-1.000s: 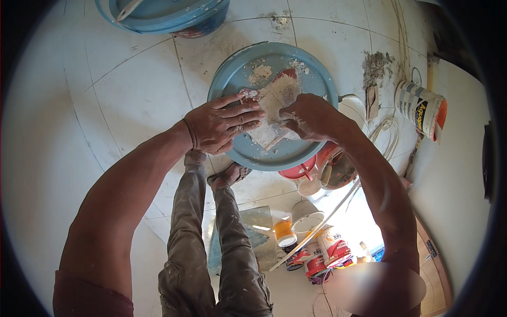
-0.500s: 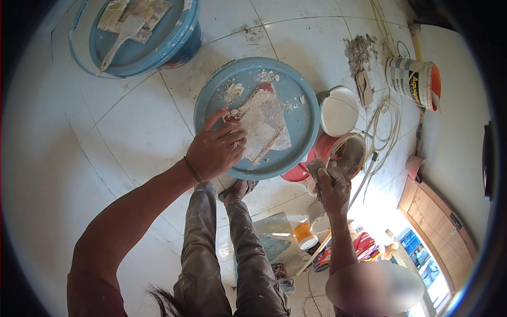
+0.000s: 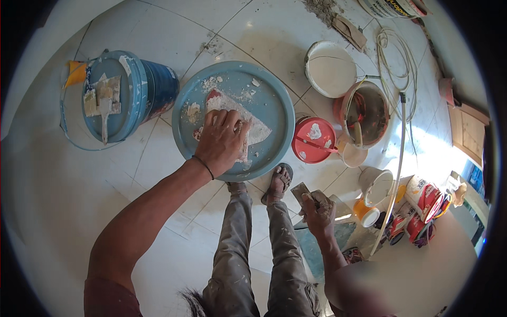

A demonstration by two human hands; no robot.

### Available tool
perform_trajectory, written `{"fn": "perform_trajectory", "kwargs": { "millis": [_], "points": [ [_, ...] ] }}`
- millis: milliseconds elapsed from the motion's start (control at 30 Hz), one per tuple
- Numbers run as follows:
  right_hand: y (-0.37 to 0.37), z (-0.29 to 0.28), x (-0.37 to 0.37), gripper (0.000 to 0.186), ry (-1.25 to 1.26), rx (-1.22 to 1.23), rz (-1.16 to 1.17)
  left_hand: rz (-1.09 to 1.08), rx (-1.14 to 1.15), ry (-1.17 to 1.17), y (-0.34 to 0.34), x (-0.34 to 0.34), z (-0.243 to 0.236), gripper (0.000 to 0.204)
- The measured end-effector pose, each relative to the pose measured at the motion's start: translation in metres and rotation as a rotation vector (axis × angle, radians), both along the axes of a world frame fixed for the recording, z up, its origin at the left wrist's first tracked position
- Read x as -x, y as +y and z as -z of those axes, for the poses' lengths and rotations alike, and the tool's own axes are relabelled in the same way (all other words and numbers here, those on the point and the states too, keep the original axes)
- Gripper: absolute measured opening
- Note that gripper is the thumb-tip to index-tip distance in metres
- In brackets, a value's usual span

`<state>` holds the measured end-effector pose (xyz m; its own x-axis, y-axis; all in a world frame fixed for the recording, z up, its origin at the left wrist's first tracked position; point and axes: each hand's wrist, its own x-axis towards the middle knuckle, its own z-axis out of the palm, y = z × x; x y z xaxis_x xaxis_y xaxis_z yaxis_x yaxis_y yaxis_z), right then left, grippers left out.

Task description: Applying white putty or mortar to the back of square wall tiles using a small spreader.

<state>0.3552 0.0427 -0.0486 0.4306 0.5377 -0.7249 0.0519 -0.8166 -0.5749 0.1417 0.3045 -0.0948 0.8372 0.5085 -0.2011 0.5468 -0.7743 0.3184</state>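
Left grip [image 3: 222, 138] grasping whitened piece [image 3: 244, 153] within rim of blue lid [image 3: 289, 121]; right grip [image 3: 318, 210] clasping scraper [image 3: 300, 191] beyond rim.

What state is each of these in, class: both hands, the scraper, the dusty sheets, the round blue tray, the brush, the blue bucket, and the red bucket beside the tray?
Left hand: fingers curled over the sheets
Right hand: closed around the scraper
Scraper: held, off the tray
Dusty sheets: whitened, partly hidden
Round blue tray: strewn with white crumbs
Brush: lying on the bucket
Blue bucket: lidded
Red bucket: lidded, white-smeared
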Motion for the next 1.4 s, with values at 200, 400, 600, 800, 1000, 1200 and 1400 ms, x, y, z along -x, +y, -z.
{"fn": "perform_trajectory", "kwargs": {
  "millis": [200, 400, 600, 800, 1000, 1200, 1400],
  "points": [
    [-0.016, -0.012, -0.017, 0.029, 0.036, 0.035, 0.15, -0.714, 0.647, -0.201, 0.019, 0.02, -0.025, 0.026],
    [0.026, -0.005, 0.005, 0.03, 0.252, -0.138, 0.335, -1.619, 1.13, -0.835, -0.05, 0.023, -0.001, 0.011],
    [0.089, -0.002, 0.051, 0.017, 0.555, -0.257, 0.386, -1.438, 0.55, -0.675, -0.12, -0.005, -0.003, 0.025],
    [0.115, 0.033, 0.066, 0.016, 0.65, -0.191, 0.328, -0.297, 0.058, -0.243, -0.132, 0.029, 0.004, 0.044],
    [0.169, 0.042, 0.092, 0.022, 0.497, -0.108, 0.193, 0.023, -0.006, 0.046, -0.114, 0.07, 0.048, 0.057],
    [0.162, 0.086, 0.114, 0.027, 0.221, -0.138, 0.099, -0.018, -0.068, -0.19, -0.116, 0.073, 0.071, 0.058],
    [0.161, 0.096, 0.123, 0.016, 0.037, -0.279, 0.104, -0.006, -0.085, -0.256, -0.114, 0.07, 0.076, 0.063]
  ]
}}
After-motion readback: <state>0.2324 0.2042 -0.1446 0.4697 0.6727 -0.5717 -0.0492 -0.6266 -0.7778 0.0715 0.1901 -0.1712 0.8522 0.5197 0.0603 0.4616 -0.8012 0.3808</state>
